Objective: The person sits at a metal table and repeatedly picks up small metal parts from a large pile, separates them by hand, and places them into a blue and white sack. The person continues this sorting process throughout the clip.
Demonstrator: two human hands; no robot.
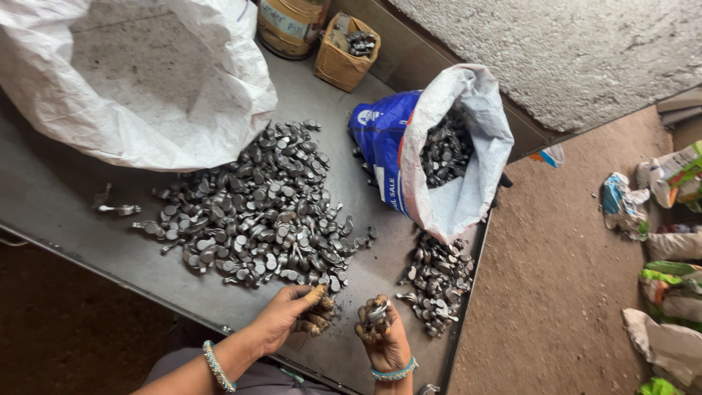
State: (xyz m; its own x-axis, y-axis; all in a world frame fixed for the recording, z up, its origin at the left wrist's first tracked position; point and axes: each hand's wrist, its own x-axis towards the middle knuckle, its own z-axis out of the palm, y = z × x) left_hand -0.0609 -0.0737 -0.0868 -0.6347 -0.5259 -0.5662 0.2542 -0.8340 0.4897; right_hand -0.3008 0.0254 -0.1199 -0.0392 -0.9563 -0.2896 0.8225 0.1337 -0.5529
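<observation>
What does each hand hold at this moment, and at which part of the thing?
The right hand grips a small grey metal piece in its fingertips; which part cannot be told. The left hand seems to hold nothing.

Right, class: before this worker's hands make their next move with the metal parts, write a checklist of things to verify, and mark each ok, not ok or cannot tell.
1. Right hand grips a part: ok.
2. Left hand rests at the edge of the big pile: ok.
3. Small pile lies apart from the big pile: ok.
4. Blue sack is open, with parts inside: ok.
5. Fingertips are covered: ok.
6. Held part is sound: cannot tell.
</observation>
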